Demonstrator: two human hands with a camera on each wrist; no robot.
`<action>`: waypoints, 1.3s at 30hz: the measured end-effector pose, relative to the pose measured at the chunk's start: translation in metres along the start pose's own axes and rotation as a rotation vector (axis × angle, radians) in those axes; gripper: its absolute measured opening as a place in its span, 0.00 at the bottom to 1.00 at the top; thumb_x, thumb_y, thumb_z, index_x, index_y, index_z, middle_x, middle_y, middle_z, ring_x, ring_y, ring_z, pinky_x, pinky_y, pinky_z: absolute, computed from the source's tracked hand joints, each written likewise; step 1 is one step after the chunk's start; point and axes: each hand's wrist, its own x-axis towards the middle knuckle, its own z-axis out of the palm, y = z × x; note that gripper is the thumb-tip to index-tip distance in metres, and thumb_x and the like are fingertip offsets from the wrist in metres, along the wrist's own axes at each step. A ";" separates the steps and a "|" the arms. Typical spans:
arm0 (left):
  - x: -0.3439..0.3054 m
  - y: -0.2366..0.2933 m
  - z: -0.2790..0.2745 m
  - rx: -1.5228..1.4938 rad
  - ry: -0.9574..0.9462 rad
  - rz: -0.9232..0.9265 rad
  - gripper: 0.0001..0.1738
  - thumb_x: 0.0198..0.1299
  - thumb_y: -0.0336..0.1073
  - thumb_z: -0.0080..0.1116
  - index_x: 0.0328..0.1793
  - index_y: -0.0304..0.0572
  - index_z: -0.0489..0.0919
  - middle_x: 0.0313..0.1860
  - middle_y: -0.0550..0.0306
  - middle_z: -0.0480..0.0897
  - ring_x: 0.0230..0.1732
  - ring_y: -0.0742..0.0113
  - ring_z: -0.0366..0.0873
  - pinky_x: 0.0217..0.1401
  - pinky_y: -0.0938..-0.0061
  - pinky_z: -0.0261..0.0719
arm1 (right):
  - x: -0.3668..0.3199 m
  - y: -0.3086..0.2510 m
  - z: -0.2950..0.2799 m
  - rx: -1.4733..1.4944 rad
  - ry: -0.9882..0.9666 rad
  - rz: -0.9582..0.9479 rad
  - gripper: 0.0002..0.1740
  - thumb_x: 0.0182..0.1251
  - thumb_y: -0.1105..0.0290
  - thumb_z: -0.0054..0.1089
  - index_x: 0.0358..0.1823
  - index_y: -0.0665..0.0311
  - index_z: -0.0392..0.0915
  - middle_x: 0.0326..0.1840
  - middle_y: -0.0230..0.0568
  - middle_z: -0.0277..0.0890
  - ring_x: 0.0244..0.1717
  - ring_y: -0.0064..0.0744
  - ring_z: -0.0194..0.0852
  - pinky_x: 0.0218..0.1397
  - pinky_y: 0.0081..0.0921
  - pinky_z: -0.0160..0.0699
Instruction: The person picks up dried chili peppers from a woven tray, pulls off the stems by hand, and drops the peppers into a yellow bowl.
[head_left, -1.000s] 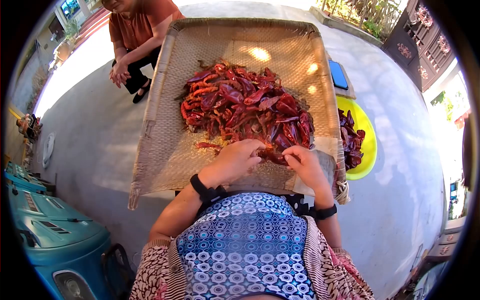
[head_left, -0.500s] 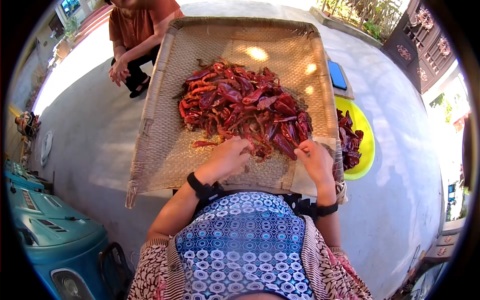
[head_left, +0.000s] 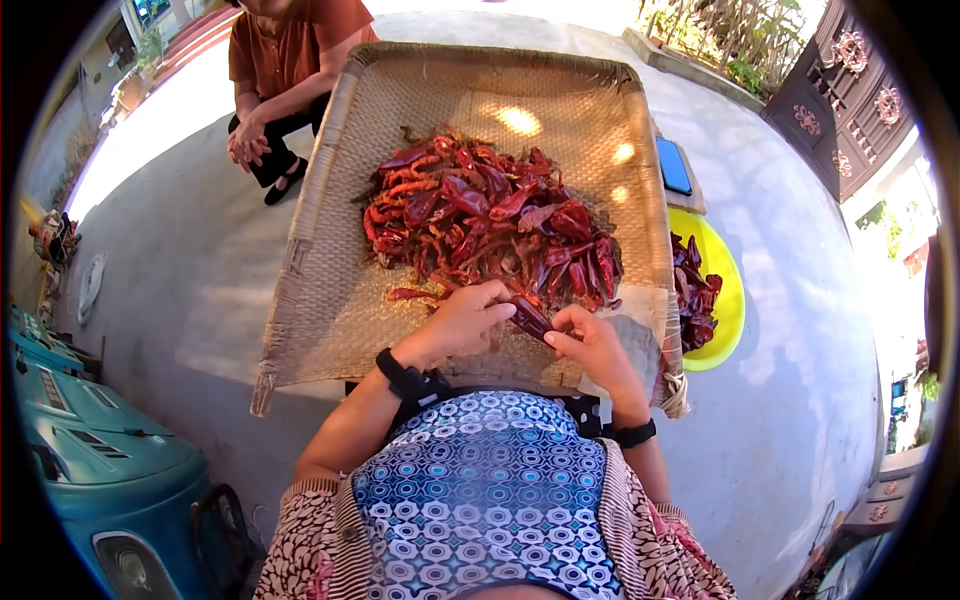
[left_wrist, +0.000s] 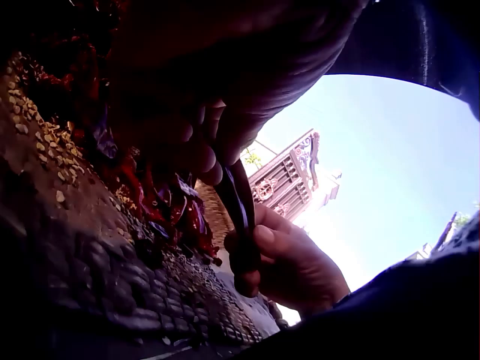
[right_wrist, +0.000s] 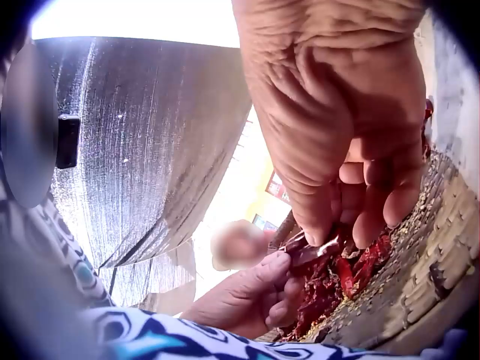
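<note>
A dark red dried chili pepper (head_left: 530, 318) stretches between my two hands, over the near part of the woven tray (head_left: 320, 330). My left hand (head_left: 465, 322) pinches its left end with thumb and fingers. At the other end, my right hand (head_left: 592, 345) pinches it between thumb and fingertips. The left wrist view shows the same smooth, shiny chili (left_wrist: 241, 199) running from the left fingertips down to the right hand (left_wrist: 296, 259). Just beyond my hands lies a heap of dried red chilies (head_left: 480, 205), with loose pale seeds (left_wrist: 49, 146) scattered beside it.
To the tray's right stands a yellow basin (head_left: 735, 310) holding more dark chilies. A phone (head_left: 674, 165) lies on a small board above it. Another person (head_left: 285, 75) sits at the far left. A teal vehicle (head_left: 110, 450) is at the near left.
My hands, close together at first, moved apart, the right one reaching the heap's near right edge. Now they are back closer together, with a dark chili between them, nearer my body.
</note>
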 end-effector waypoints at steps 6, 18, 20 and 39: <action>-0.004 0.002 -0.012 -0.271 -0.194 -0.037 0.08 0.70 0.38 0.55 0.41 0.43 0.75 0.26 0.68 0.76 0.26 0.82 0.70 0.30 0.85 0.70 | 0.004 0.005 0.006 -0.077 -0.004 -0.011 0.08 0.63 0.70 0.67 0.38 0.65 0.77 0.29 0.26 0.73 0.31 0.15 0.70 0.36 0.18 0.71; 0.028 -0.009 -0.033 -0.530 -0.093 0.026 0.13 0.69 0.40 0.58 0.56 0.45 0.76 0.36 0.65 0.80 0.29 0.81 0.74 0.31 0.84 0.71 | 0.026 -0.019 -0.084 -0.406 1.053 -0.237 0.12 0.61 0.67 0.66 0.43 0.65 0.78 0.37 0.40 0.80 0.34 0.30 0.78 0.38 0.27 0.75; 0.031 -0.014 -0.032 -0.537 -0.085 0.039 0.13 0.69 0.40 0.58 0.56 0.45 0.76 0.37 0.64 0.80 0.31 0.81 0.75 0.33 0.84 0.72 | 0.031 -0.011 -0.088 -0.514 0.943 -0.264 0.13 0.60 0.66 0.67 0.44 0.63 0.78 0.39 0.41 0.80 0.36 0.34 0.78 0.41 0.31 0.76; 0.031 -0.029 -0.019 -0.227 -0.189 0.156 0.16 0.67 0.39 0.61 0.56 0.42 0.75 0.39 0.65 0.79 0.39 0.77 0.76 0.43 0.80 0.76 | 0.043 -0.012 0.008 0.018 0.218 -0.118 0.17 0.62 0.68 0.69 0.45 0.64 0.71 0.33 0.33 0.77 0.35 0.20 0.75 0.38 0.19 0.74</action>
